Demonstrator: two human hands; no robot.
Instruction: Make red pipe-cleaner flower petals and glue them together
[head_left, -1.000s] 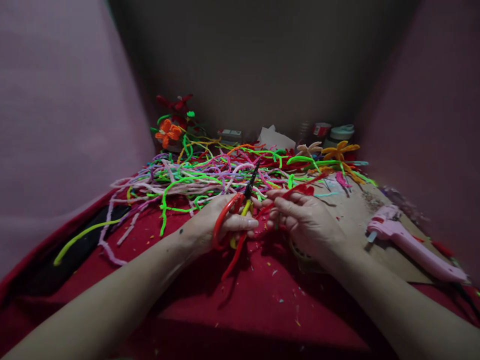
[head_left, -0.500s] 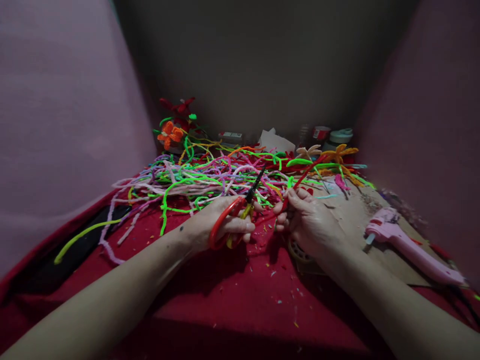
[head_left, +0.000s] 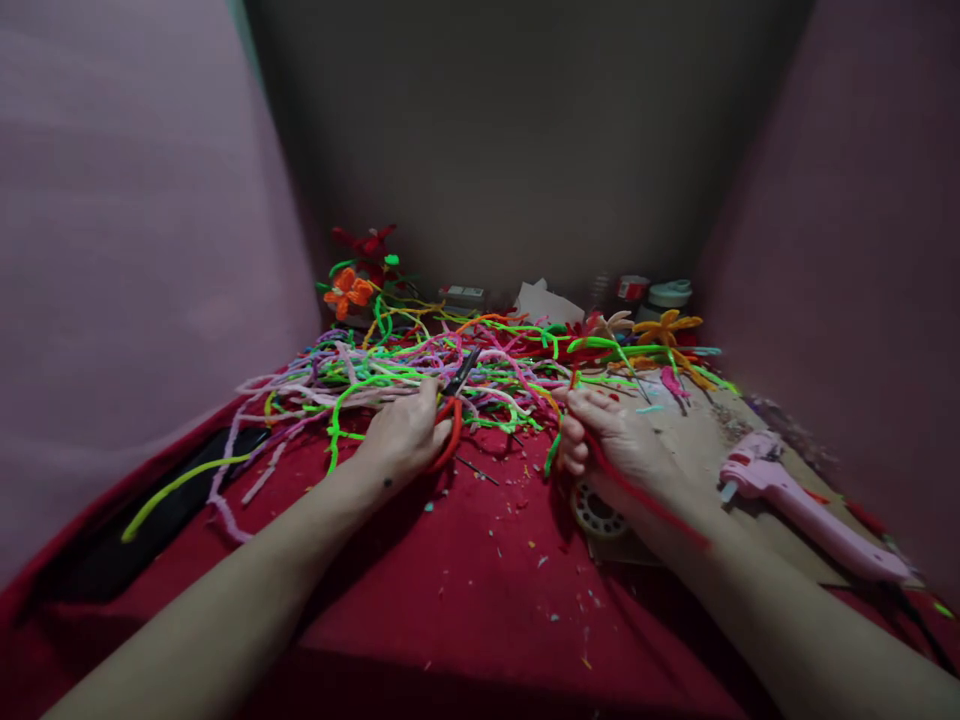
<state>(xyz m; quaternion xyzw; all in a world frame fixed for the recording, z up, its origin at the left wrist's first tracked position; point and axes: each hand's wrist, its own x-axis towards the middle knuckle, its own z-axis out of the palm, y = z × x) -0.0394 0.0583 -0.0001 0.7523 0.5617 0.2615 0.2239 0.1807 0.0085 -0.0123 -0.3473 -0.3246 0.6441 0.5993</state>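
Note:
My left hand [head_left: 405,435] is closed round the scissors [head_left: 451,425], which have red handles; their dark blades point up and away over the pile of fuzzy stems [head_left: 420,372]. My right hand [head_left: 611,435] pinches a red fuzzy stem [head_left: 649,505], whose long part lies back across the wrist and forearm. A green piece [head_left: 553,455] hangs beside the right fingers. Below that hand sits a roll of tape [head_left: 598,510], partly covered. The two hands are apart, both above the red cloth [head_left: 510,580].
A pink glue gun [head_left: 810,510] lies on cardboard [head_left: 697,430] at right. Orange flowers [head_left: 349,292] stand back left. A white paper [head_left: 547,302] and a lidded container [head_left: 670,293] are behind the pile. A black flat object [head_left: 150,530] lies at left.
My left hand has moved left with the scissors, away from the right hand. The red stem, which pointed up and away, now trails back over my right wrist. The view has shifted slightly.

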